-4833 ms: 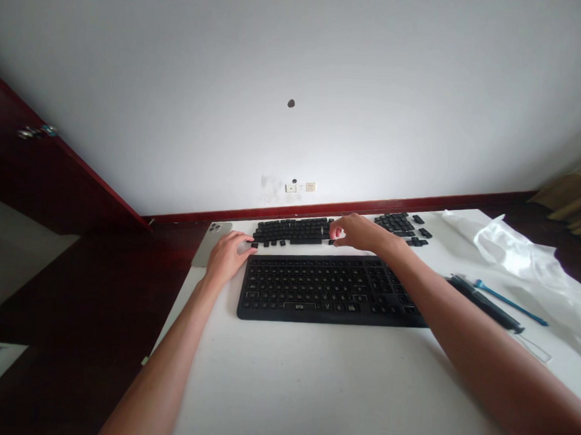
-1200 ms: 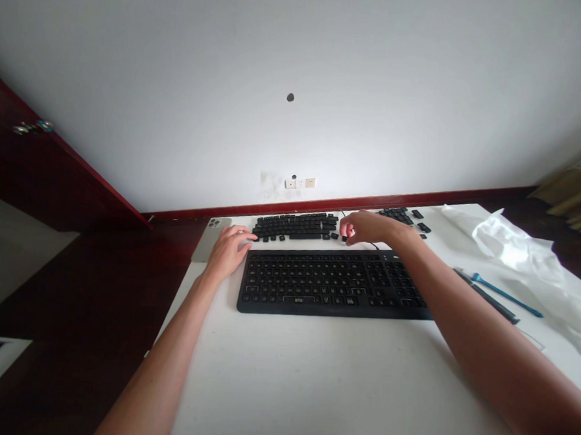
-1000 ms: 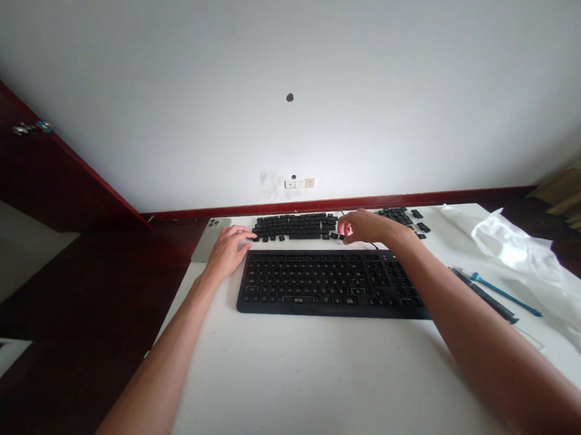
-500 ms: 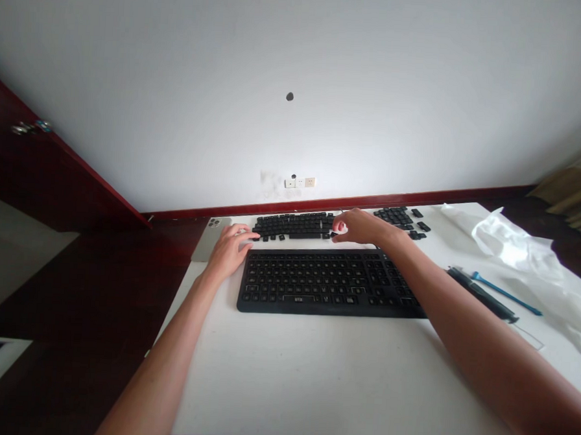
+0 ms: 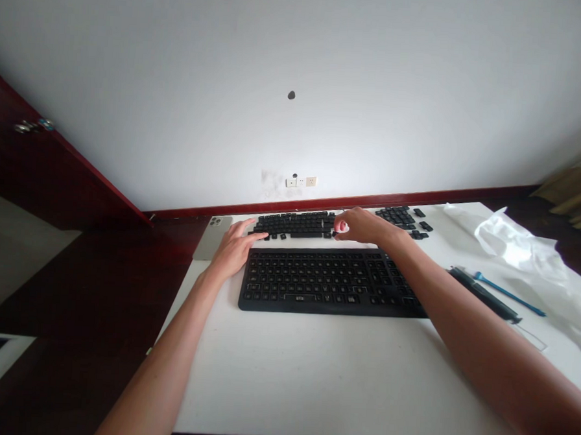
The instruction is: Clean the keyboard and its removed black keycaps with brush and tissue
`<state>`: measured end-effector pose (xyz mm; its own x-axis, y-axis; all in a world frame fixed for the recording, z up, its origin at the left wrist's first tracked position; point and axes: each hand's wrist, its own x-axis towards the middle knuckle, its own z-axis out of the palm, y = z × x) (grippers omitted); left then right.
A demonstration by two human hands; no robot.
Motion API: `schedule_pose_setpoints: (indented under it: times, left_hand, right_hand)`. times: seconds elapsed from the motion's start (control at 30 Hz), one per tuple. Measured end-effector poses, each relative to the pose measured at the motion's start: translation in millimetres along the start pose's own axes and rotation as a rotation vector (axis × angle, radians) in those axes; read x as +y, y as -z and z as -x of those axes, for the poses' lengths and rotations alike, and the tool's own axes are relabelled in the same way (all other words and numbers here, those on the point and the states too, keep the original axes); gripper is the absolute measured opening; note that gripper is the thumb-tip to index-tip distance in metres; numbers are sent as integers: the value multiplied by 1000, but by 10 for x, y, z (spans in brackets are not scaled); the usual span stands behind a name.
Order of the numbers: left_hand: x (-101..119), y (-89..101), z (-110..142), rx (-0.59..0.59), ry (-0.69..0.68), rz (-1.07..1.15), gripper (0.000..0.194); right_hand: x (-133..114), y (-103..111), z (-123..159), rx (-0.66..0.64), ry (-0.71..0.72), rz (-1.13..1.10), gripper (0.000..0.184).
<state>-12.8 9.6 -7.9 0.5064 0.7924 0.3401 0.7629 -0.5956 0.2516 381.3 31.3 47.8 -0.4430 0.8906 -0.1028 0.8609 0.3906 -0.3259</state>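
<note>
A black keyboard (image 5: 326, 279) lies on the white table (image 5: 321, 375). Behind it sits a block of loose black keycaps (image 5: 295, 224), laid out in rows, and a smaller group of keycaps (image 5: 400, 218) further right. My left hand (image 5: 233, 248) rests flat on the table by the keyboard's far left corner, its fingers stretched toward the left end of the keycap rows. My right hand (image 5: 363, 226) hovers at the right end of those rows, fingers curled in a pinch. What it pinches is too small to make out.
A phone (image 5: 211, 238) lies face down at the table's far left corner. Right of the keyboard lie a black tool (image 5: 484, 296) and a blue brush (image 5: 508, 294), with crumpled clear plastic (image 5: 517, 249) beyond. The table's left edge drops to a dark floor.
My left hand has slid forward, fingers reaching the left end of the keycap rows. My right hand shifted slightly left along the rows and stays pinched.
</note>
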Motion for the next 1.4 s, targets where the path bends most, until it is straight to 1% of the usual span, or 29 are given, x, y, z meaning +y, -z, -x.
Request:
schedule_pose_setpoints:
  times: [0.13, 0.33, 0.4, 0.53, 0.67, 0.83, 1.03, 1.1, 1.2, 1.27, 1.4]
  left_hand:
    - [1, -6, -2, -1, 5, -17, 53]
    - [18, 10, -1, 16, -2, -46, 51]
    - [32, 26, 0, 20, -10, -47, 55]
    - [47, 38, 3, -5, -23, -43, 70]
    - [30, 23, 5, -12, -15, -18, 73]
    - [24, 34, 7, 9, -9, -28, 69]
    - [193, 44, -46, 110, 18, -35, 45]
    - [260, 20, -68, 93, 26, -19, 41]
    - [319, -23, -84, 33, 47, 10, 39]
    - [327, -44, -83, 8, 67, 25, 39]
    - [297, -54, -73, 2, 98, 29, 41]
  right_hand:
    - [6, -6, -3, -1, 14, -4, 15]
    - [-37, 16, 13, -5, 21, -16, 16]
    - [-18, 49, 16, -3, 18, -16, 19]
    - [90, 154, 35, 13, -2, -6, 22]
    - [169, 235, 74, -5, -36, -7, 22]
    - [182, 234, 82, -9, -37, -21, 21]
    - [211, 224, 53, 2, -27, -32, 20]
    - [217, 227, 47, 3, -21, -33, 22]
    - [219, 226, 44, -2, -19, -32, 23]
    - [217, 223, 44, -2, -18, -30, 23]
    - [222, 218, 44, 2, -21, -27, 23]
